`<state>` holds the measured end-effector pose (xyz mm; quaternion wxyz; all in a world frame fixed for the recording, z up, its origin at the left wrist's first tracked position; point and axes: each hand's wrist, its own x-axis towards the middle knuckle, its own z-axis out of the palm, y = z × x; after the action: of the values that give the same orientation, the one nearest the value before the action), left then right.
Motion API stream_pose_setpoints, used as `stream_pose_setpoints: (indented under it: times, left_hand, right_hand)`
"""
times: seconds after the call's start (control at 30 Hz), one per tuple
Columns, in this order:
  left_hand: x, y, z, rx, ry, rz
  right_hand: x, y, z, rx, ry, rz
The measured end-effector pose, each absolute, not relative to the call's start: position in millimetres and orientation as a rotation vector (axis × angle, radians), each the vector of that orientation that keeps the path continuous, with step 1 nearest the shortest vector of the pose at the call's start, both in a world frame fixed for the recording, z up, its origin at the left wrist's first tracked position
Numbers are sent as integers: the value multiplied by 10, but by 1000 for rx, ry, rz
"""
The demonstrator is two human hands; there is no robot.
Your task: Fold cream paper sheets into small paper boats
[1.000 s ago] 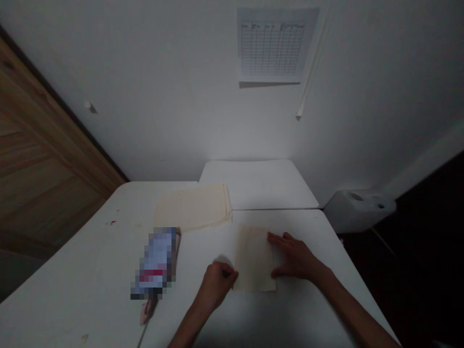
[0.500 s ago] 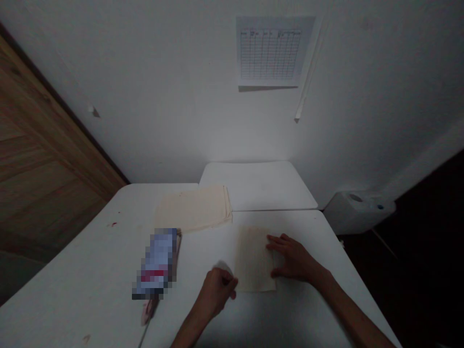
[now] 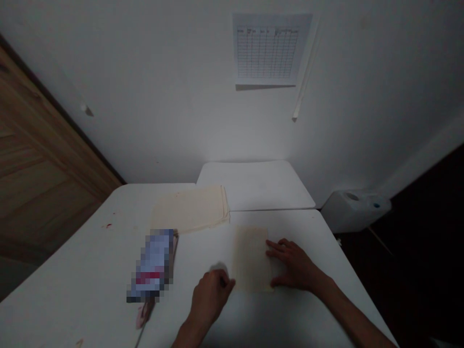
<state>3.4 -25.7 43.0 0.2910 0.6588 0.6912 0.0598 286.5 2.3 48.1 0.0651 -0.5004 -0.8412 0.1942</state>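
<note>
A thin cream cloth, roughly rectangular, lies flat on the white table in front of me. My left hand is closed, its fingers curled. Its thumb and fingertip pinch at the cloth's lower left edge. On the other side, my right hand has its fingers spread, with the fingertips resting along the right edge. Further back to the left lies a stack of larger cream cloths, their edges slightly uneven. Both hands are apart from that stack.
A blurred-out blue item with a pinkish part lies left of my hands. The white table has seams and small reddish marks. A white panel adjoins it at the back. A printed chart hangs on the wall; a white container stands right.
My right hand has shifted slightly down along the cloth's right edge, with its thumb nearer the lower corner. The left hand stays at the left edge. The view has moved slightly.
</note>
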Motion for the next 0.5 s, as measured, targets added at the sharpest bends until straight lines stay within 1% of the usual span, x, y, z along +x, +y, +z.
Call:
stream_pose_setpoints:
  times: [0.13,0.2,0.33,0.43,0.5]
  left_hand:
    - [-27,-308,386,1908,1814,198]
    - [-40,-343,359,2049,1753,316]
    - [18,-384,323,2389,1417,627]
    - [134,-335,287,2526,1230,695]
    - [238,-249,254,2591,1174,670]
  right_hand:
    - [2875,16,456,-1538,-2520,624]
    - [2879,17,445,-1532,-2523,629]
    - [2879,18,452,-1509,-2533,616]
    - [2878,14,472,-1490,-2540,612]
    - [2878,11,488,-1485,-2543,608]
